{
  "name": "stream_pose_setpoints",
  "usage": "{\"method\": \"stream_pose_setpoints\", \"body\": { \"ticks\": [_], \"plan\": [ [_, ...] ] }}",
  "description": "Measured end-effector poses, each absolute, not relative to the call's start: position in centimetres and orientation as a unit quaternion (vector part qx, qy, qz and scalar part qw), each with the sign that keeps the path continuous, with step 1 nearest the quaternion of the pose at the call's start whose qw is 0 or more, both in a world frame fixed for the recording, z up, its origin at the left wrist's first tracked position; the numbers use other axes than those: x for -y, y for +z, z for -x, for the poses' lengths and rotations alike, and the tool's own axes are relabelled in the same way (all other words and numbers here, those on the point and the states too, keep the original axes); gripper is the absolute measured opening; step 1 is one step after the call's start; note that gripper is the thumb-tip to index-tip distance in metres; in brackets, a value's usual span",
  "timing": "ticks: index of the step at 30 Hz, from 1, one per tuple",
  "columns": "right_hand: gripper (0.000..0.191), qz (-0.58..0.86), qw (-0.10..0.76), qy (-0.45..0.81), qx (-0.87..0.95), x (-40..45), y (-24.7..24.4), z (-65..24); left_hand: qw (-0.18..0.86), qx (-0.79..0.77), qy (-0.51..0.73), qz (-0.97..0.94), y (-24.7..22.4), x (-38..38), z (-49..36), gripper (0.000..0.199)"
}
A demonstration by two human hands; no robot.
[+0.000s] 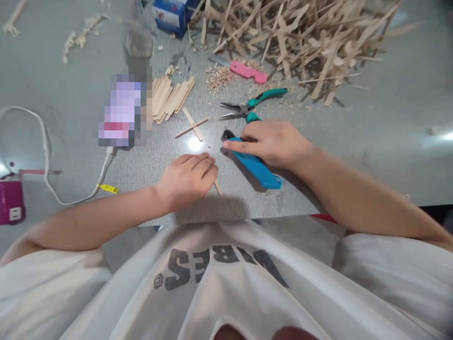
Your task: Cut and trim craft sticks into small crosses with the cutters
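Under the curled fingers of my left hand (189,179) lies a wooden stick (218,187), its lower end sticking out near the table's front edge. My right hand (274,141) rests on a blue-handled tool (256,165), index finger stretched along it toward its black head and the other fingers bent round the handle. Two sticks lie crossed (193,126) above my left hand. Green-handled pliers (244,109) lie with jaws apart just beyond my right hand.
A big heap of wooden sticks (283,33) fills the back right. A pink-handled knife (247,72) lies by shavings. Neat sticks (171,98) lie beside a blurred phone (122,111) with a white cable (46,156). A blue box (171,16) stands at the back.
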State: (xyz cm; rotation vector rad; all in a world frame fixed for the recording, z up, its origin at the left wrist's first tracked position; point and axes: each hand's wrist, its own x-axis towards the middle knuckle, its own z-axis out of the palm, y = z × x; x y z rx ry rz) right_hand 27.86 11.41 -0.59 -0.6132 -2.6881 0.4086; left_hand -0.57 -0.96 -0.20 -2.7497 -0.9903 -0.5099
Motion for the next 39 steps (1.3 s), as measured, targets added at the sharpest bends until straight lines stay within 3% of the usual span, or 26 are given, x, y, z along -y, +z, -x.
{"method": "stream_pose_setpoints", "body": {
  "ticks": [5, 8, 14, 22, 26, 29, 34, 39],
  "plan": [
    [0.042, 0.232, 0.195, 0.156, 0.940, -11.8, -0.8, -26.8, 0.108, 0.323, -0.143, 0.929, 0.1, -0.6, 1.0, 0.026],
    [0.043, 0.200, 0.165, 0.152, 0.954, -12.5, -1.4, -26.7, 0.064, 0.312, -0.146, 0.937, -0.4, -1.3, 1.2, 0.021],
    [0.046, 0.253, 0.177, 0.095, 0.946, -11.5, -0.7, -27.1, -0.121, 0.308, -0.197, 0.923, -1.9, -2.1, 1.8, 0.024],
    [0.039, 0.242, 0.182, 0.191, 0.934, -6.3, 0.4, -26.0, -0.304, 0.356, -0.431, 0.771, -2.6, -2.1, 1.5, 0.016],
    [0.037, 0.278, 0.202, 0.237, 0.909, -5.6, 0.5, -25.1, -0.474, 0.412, -0.532, 0.568, -2.2, -1.2, 0.6, 0.034],
    [0.032, 0.299, 0.219, 0.260, 0.892, -4.7, 0.5, -24.0, -0.583, 0.432, -0.489, 0.485, -1.4, -0.1, -0.2, 0.043],
    [0.026, 0.284, 0.195, 0.273, 0.898, -3.6, 0.9, -21.9, -0.557, 0.467, -0.504, 0.467, -0.8, 0.7, -0.9, 0.057],
    [0.027, 0.294, 0.123, 0.220, 0.922, -8.1, 3.1, -22.8, -0.510, 0.475, -0.559, 0.449, -0.4, -0.2, -0.8, 0.064]
  ]
}}
